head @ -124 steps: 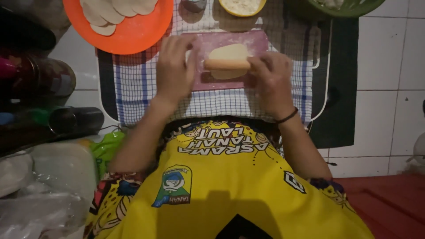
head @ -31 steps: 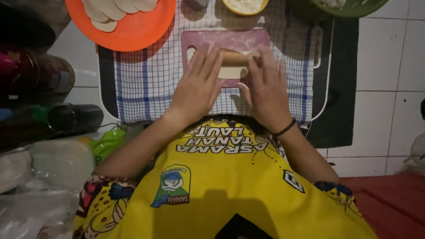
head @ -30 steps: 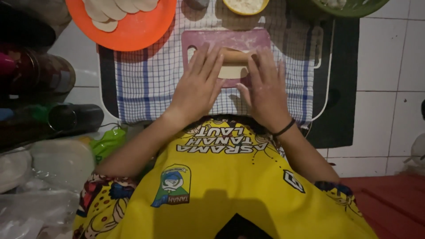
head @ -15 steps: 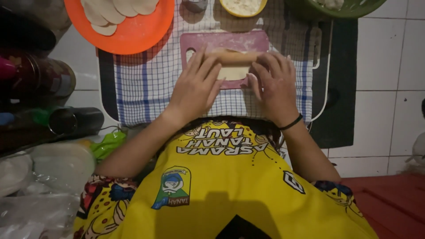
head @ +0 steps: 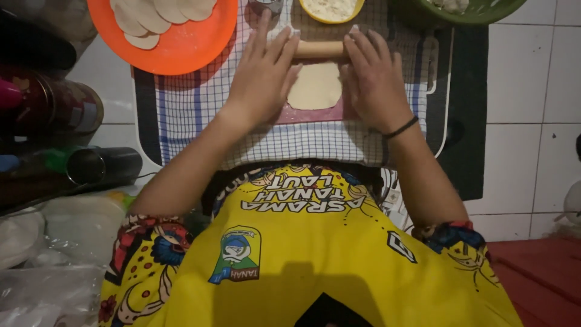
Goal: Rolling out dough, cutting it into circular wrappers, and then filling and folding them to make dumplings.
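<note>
Both hands lie open and flat on a wooden rolling pin: left hand, right hand. The pin sits at the far edge of the flat dough on a pink board. Just beyond stands a yellow flour bowl; the orange plate is far left.
</note>
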